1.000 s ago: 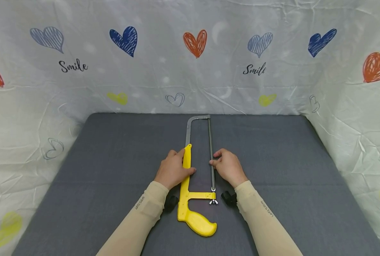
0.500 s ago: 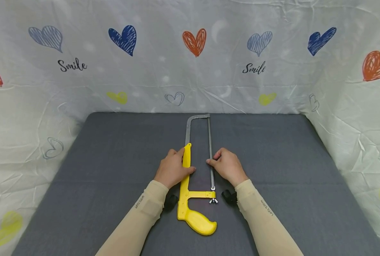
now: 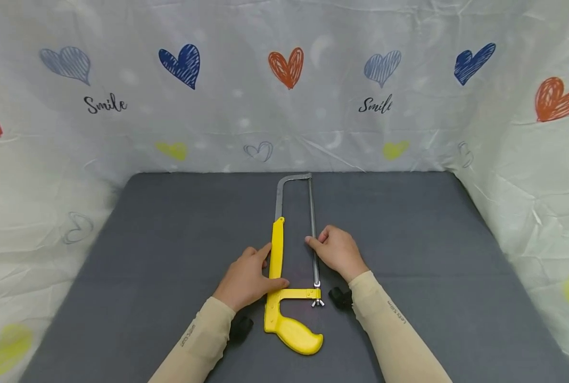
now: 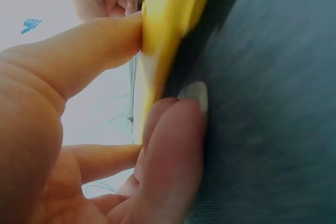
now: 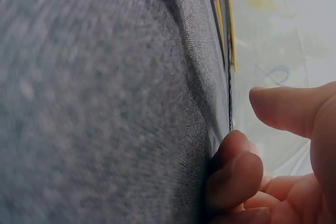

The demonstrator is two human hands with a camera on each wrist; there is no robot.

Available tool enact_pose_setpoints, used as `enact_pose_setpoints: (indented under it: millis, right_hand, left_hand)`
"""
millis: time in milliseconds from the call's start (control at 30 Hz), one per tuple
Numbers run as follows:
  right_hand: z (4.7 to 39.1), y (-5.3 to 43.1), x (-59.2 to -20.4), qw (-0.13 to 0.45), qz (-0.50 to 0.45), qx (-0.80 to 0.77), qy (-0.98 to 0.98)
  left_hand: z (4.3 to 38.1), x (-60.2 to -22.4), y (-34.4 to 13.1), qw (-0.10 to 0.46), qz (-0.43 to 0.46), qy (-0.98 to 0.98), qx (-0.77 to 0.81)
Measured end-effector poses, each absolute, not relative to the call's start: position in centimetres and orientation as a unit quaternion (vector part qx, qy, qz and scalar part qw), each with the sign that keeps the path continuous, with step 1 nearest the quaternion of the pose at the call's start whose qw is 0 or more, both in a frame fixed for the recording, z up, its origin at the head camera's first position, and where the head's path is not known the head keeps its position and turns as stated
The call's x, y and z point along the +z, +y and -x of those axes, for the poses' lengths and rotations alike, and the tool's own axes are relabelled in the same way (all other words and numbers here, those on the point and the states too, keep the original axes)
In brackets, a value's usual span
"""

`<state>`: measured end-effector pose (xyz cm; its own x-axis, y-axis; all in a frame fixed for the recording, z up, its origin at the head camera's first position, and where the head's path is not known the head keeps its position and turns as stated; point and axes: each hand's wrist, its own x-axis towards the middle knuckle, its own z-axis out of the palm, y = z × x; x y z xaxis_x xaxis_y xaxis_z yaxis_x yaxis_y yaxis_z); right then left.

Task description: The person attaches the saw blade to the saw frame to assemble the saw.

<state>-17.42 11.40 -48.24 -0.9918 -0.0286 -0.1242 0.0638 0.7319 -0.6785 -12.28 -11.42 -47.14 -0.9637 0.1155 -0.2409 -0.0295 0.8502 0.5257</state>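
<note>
A hacksaw point(image 3: 277, 250) with a yellow handle and frame and a silver front bow lies on the grey cloth in the head view, its handle toward me. My left hand point(image 3: 247, 279) holds the yellow frame above the crossbar, thumb across it and fingers along its left side. In the left wrist view the thumb point(image 4: 105, 43) touches the yellow frame point(image 4: 163, 14). At the middle of the blade point(image 3: 313, 213) is my right hand point(image 3: 340, 250), its thumb over the blade. The right wrist view shows that thumb point(image 5: 283, 109) apart from the blade, while a finger touches the blade's edge.
A grey cloth point(image 3: 423, 266) covers the table under the saw. White sheeting point(image 3: 236, 117) printed with hearts and "Smile" stands along the back and both sides. A wing nut point(image 3: 318, 303) sits at the blade's near end. Dark wrist devices point(image 3: 340, 299) show beside both sleeves.
My left hand has slid down the yellow frame toward the crossbar. My right thumb has moved leftward across the blade. The hacksaw has stayed in about the same place.
</note>
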Motion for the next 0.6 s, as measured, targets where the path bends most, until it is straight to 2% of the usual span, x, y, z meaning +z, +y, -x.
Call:
enact_pose_setpoints:
  millis: [200, 600]
  right_hand:
    - [15.7, 12.2, -48.1, 0.079, -0.004, -0.361, 0.929]
    - [7.8, 13.4, -47.2, 0.116, 0.032, -0.333, 0.935]
  left_hand:
    - [10.7, -47.3, -11.1, 0.131, -0.017, 0.948, 0.29]
    - [10.4, -47.4, -11.7, 0.138, -0.046, 0.948, 0.284]
